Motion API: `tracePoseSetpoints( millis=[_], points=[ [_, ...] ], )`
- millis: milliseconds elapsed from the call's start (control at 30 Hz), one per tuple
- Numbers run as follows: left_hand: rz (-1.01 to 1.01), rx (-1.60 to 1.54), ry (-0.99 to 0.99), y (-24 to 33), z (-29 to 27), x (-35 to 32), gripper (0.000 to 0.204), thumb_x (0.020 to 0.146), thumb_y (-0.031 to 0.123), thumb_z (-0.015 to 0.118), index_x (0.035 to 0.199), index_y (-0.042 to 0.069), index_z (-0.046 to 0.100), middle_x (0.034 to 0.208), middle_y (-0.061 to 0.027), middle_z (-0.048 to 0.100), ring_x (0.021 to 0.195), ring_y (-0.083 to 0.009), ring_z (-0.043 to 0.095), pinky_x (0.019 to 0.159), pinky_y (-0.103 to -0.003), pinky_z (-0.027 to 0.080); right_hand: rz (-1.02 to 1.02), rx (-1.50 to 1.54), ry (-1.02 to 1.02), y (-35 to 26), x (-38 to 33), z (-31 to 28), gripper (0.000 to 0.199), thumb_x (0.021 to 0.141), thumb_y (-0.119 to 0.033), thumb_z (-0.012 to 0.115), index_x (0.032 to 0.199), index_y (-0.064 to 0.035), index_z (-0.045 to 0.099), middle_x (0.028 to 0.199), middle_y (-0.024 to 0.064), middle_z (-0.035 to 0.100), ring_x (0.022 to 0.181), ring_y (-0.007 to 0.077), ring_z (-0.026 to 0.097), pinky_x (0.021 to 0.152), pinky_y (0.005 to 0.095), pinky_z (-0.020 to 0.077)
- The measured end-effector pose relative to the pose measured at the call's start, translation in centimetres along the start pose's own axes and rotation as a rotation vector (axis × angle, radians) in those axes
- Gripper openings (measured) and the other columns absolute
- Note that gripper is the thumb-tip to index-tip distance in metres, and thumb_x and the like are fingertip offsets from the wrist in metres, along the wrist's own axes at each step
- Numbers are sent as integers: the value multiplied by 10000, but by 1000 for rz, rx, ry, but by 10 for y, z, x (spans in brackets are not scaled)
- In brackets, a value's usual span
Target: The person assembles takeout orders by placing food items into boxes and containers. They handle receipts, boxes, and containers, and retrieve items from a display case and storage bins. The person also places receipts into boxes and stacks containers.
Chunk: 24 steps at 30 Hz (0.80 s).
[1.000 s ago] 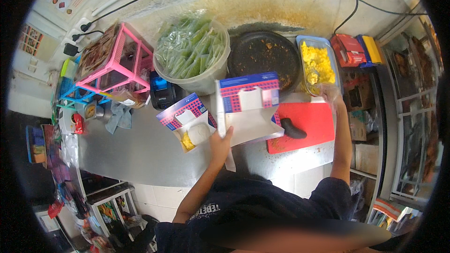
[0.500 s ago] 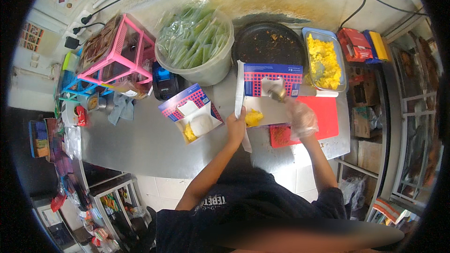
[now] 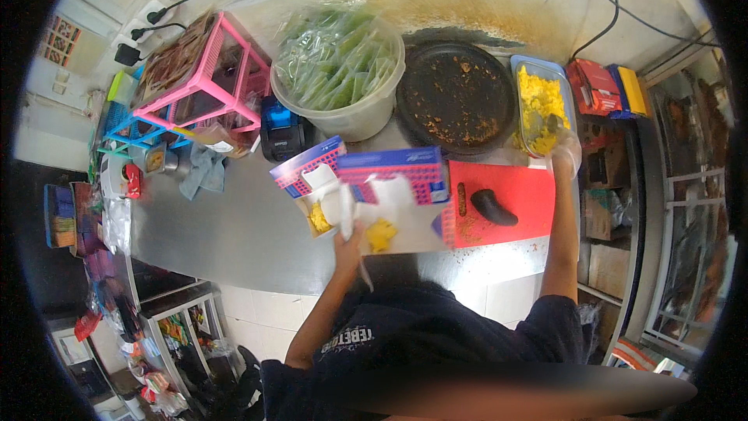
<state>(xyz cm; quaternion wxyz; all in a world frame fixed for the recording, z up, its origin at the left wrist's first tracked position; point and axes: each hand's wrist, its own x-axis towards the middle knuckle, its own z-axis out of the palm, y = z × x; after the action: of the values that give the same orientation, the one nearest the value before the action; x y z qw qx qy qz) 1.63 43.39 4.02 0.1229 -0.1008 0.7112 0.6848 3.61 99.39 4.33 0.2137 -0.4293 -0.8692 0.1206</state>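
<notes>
A pink rack (image 3: 201,86) stands left of a pale tub (image 3: 354,123) of green packets (image 3: 335,66).

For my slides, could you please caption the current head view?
Left hand holds an open box with yellow food; gloved right hand holds a spoon at the tub.

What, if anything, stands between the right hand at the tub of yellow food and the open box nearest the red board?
Nothing visible stands up between the right hand and the open box. The red board, carrying a dark curved object, lies low between them; the path above it looks clear.
</notes>
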Motion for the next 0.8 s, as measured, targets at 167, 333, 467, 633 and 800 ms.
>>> tracePoseSetpoints(
  millis=[167,333,467,633,800],
  points=[
    [-146,-219,371,-15,-102,-56,351,915,327,642,1058,15,573,848,-19,594,701,-111,577,575,-271,483,-19,-492,-181,-75,-1,-19,192,863,-263,564,919,-111,667,843,109,652,788,252,632,701,358,515],
    [57,-296,647,-45,-175,-104,421,917,353,634,1113,-13,559,954,-73,608,711,-140,580,596,-285,484,-780,-650,-580,-204,-128,5,257,796,-308,657,1011,-169,675,986,89,657,939,292,639,879,394,495],
    [-268,-88,732,-75,-199,-113,403,918,372,634,1002,-22,614,786,-5,575,669,-95,500,578,-254,408,-1105,-100,-552,-244,-224,15,458,733,-363,713,1135,-187,584,1151,137,579,1117,307,547,983,415,429],
    [15,-3,695,-95,-191,-98,372,909,230,655,1100,-84,602,971,-101,658,861,-144,588,767,-302,485,-741,5,-737,-273,-249,2,519,701,-298,753,1156,-153,551,1197,141,556,1182,325,495,1009,429,403],
    [3,52,671,-89,-194,-83,382,898,240,667,1121,-65,609,988,-107,663,884,-153,601,783,-300,488,-943,727,-422,-298,-344,-21,470,634,-174,786,1049,-92,582,1119,116,581,1123,335,528,989,432,415]
  ],
)
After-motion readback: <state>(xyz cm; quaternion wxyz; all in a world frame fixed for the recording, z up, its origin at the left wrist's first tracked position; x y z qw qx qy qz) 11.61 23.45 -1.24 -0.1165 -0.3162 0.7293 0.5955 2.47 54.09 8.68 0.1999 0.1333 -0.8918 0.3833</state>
